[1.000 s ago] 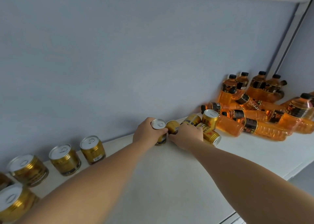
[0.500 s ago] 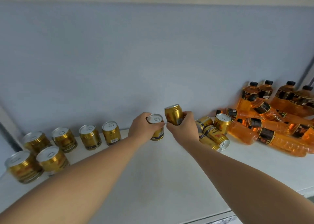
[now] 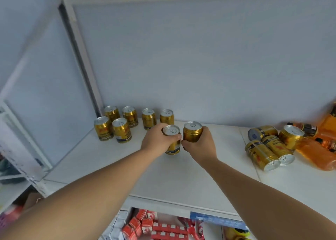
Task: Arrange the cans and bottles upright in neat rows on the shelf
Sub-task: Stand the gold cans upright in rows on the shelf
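Left hand [image 3: 156, 141] and right hand [image 3: 200, 145] each wrapped round an upright gold metal can [image 3: 171, 141] [image 3: 192, 134], probably extending the far-left rows [image 3: 127, 123].

print on the gold cans [image 3: 271, 149] is too blurred to read.

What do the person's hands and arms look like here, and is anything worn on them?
Both arms are bare for as far as the head view shows: no sleeves, gloves, watch, bracelets or rings can be seen on the left hand or the right hand. Nothing marks either forearm. The fingernails are too small to judge.
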### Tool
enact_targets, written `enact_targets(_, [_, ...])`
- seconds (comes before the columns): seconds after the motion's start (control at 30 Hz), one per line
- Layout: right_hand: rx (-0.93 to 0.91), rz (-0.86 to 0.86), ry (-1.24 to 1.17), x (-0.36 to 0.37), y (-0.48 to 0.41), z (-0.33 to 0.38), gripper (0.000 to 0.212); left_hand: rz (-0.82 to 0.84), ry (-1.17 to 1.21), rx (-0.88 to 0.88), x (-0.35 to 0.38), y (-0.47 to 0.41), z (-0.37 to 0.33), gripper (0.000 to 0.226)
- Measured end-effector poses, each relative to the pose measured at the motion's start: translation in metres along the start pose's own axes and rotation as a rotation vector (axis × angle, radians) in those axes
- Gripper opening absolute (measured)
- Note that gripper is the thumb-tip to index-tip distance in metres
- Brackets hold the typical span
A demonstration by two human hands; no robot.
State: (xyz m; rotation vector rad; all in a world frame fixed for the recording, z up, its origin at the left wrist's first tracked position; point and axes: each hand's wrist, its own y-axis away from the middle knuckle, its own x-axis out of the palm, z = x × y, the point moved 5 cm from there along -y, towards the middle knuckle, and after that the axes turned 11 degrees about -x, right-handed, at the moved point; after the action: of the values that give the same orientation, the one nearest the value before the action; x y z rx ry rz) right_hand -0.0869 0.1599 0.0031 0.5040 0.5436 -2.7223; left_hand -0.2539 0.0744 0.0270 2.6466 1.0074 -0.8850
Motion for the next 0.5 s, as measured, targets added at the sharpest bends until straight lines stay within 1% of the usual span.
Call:
enact_targets(0.13, [-0.033, 0.073, 0.005, 0.036, 0.011, 0.011, 0.064, -0.086, -0.046, -0.038, -0.034, 0.006, 0.029, 0.054])
enact_targets(0.2, [-0.045, 0.098, 0.010, 0.050, 0.012, 0.017, 0.064, -0.112, -0.030, -0.048, -0.047, 0.004, 0.040, 0.050])
enact_targets(0.33, [-0.034, 0.106, 0.027, 0.073, 0.007, 0.023, 0.065, -0.134, -0.016, -0.041, -0.064, -0.006, 0.056, 0.028])
enact_targets(0.5, [-0.013, 0.091, 0.062, 0.094, -0.006, 0.026, 0.066, -0.146, 0.016, -0.021, -0.076, -0.029, 0.063, 0.033])
